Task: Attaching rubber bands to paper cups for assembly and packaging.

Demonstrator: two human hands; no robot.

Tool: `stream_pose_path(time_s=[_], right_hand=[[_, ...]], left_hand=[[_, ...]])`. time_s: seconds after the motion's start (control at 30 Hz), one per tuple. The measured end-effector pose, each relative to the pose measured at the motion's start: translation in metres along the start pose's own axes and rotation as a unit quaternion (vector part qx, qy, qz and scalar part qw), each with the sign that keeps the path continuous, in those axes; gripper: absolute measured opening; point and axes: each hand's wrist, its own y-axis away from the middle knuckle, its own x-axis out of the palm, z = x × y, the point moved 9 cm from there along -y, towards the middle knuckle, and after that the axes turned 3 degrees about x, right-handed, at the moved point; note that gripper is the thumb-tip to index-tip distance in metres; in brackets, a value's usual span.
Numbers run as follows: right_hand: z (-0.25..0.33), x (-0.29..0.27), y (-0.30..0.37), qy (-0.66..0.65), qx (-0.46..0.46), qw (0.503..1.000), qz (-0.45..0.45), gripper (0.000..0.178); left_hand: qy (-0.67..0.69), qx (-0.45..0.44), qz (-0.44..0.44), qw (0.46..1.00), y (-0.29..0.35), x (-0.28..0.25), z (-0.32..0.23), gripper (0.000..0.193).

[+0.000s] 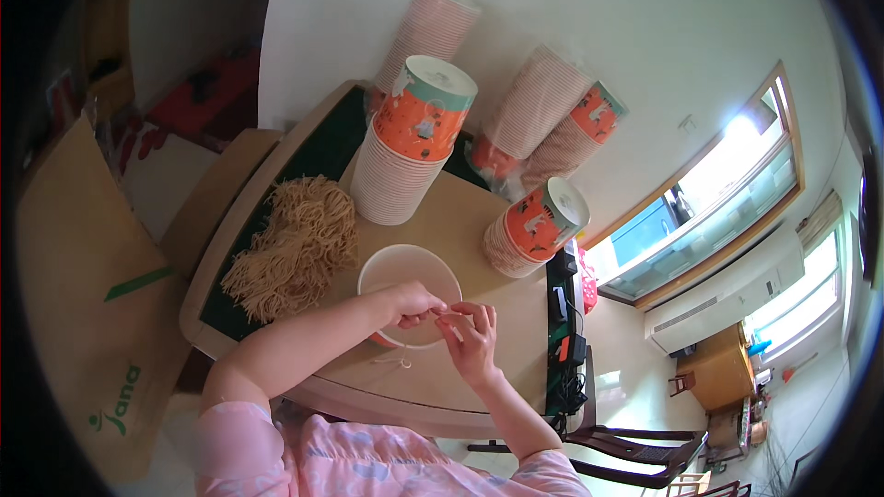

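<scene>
A white paper bucket (407, 258) stands open at the top on the table in front of me, with a bit of orange print low on its side. Over its near right rim my left hand (416, 305) and my right hand (473, 342) meet, both with fingertips pinched. Between them is what looks like a thin pale cord, mostly hidden by the fingers. A loose cord end (396, 362) with a small knot dangles at the bucket's near side. To the left lies a heap of beige cords (299, 244).
Behind the bucket rises a tall stack of upside-down paper buckets (405, 166); a shorter stack (525, 235) stands to the right. Plastic-wrapped stacks (539, 101) lean by the wall. Black devices and cables (571, 350) line the right table edge. A dark chair (635, 451) is beyond.
</scene>
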Motion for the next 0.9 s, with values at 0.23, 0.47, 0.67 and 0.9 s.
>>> stream_pose_path(time_s=[0.23,0.47,0.67,0.9], right_hand=[[0.002,0.001,-0.002,0.006,-0.012,1.0,0.011,0.018],[-0.003,0.0,0.0,0.002,-0.014,1.0,0.009,0.019],[-0.011,-0.001,-0.001,-0.037,0.021,0.999,-0.002,0.016],[-0.076,0.036,0.047,-0.344,0.339,0.875,0.011,0.007]], left_hand=[[-0.004,-0.061,0.12,0.991,-0.004,0.015,0.013,0.031],[0.05,-0.007,0.084,0.995,-0.011,0.015,0.007,0.027],[0.139,0.048,0.066,0.987,0.0,0.009,0.0,0.021],[0.073,0.125,0.044,0.988,0.021,0.016,-0.011,0.009]])
